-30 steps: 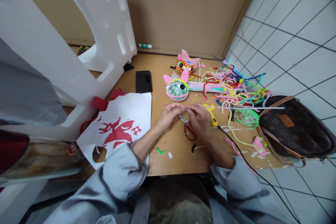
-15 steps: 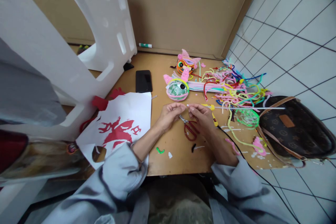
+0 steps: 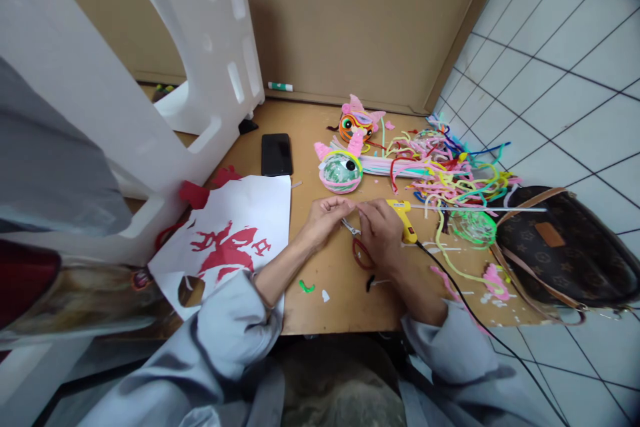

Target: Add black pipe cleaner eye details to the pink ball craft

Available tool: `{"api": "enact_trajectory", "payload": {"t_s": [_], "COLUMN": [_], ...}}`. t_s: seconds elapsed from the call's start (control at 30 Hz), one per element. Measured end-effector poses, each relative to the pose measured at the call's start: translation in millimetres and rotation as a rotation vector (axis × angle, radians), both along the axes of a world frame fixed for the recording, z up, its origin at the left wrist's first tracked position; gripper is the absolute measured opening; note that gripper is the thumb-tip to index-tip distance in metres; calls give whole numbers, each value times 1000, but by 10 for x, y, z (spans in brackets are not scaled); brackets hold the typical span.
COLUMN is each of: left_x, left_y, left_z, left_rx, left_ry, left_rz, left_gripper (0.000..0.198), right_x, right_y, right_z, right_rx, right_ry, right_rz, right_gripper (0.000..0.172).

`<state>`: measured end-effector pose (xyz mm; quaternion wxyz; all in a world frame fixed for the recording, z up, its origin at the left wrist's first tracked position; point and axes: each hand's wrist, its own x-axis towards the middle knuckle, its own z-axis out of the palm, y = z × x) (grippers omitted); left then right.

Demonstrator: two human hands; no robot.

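Observation:
My left hand (image 3: 325,219) and my right hand (image 3: 381,230) meet fingertip to fingertip over the wooden table (image 3: 345,310). Both are closed in a pinch; whatever lies between the fingers is too small to make out. Under my right hand lie scissors with red handles (image 3: 361,253), partly covered. A yellow glue gun (image 3: 406,221) rests just right of that hand, its black cable running toward the lower right. Beyond my hands sits a green ball figure (image 3: 341,172) with pink trim and a black eye, and behind it an orange-and-pink figure (image 3: 356,125).
Colourful pipe cleaners (image 3: 450,170) are heaped at the back right, near a brown handbag (image 3: 565,243). A black phone (image 3: 277,154) lies behind white paper with red shapes (image 3: 230,250). A white plastic frame (image 3: 200,33) stands at left; green bits (image 3: 307,287) lie in front.
My right hand has turned over and moved slightly left, covering more of the scissors and exposing more of the glue gun. The small pale bit between the fingertips no longer shows.

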<state>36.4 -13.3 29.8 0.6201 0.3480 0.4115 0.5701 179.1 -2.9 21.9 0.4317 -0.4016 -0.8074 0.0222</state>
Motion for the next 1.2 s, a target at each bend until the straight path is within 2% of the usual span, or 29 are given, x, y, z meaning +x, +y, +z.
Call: {"api": "enact_trajectory", "payload": {"t_s": [0.17, 0.33, 0.63, 0.8, 0.97, 1.2], "left_x": [-3, -32, -39, -25, -10, 7], "left_y": [8, 9, -9, -8, -7, -16], "left_z": [-4, 15, 59, 57, 31, 12], "left_rx": [-19, -52, -55, -44, -14, 23], "left_ry": [-19, -66, -80, -80, -44, 48], "left_rz": [-16, -110, -112, -99, -86, -47], "left_gripper": [38, 36, 30, 29, 28, 29], "right_x": [9, 12, -32, -27, -15, -30], "right_y": [-15, -6, -39, -7, 34, 11], "right_z": [-2, -9, 85, 98, 105, 181], "right_rx": [153, 145, -126, -399, -691, -831], "right_ry": [-109, -68, 217, 454, 700, 792], "right_rz": [-54, -25, 74, 121, 143, 133], "right_gripper": [20, 21, 18, 12, 18, 24]}}
